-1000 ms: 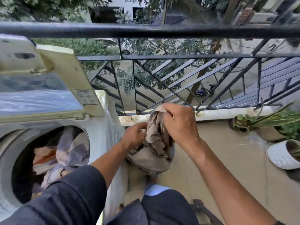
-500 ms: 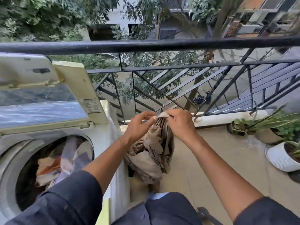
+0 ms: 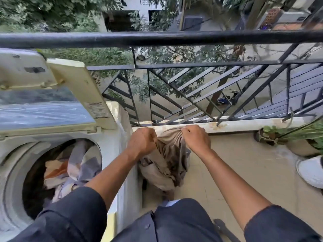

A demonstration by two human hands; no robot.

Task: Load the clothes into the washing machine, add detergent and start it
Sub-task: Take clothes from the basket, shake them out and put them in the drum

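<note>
Where fingers [image 3: 151, 137] grip beige cloth [image 3: 167, 159], its bottom hidden.

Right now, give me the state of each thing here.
Lid: raised.
Drum: open, clothes inside.
Beige garment: gripped by both hands, hanging beside the washer.
Left hand: gripping garment.
Right hand: gripping garment.
White pot: upright on the floor.

On the far white building wall [image 3: 139, 4], beyond the railing, dark letters are showing "LEE", cut off by the picture's top edge. A printed label [image 3: 97, 110] is sitting on the washing machine lid [image 3: 82, 91] at left; its print is too small to read.
</note>
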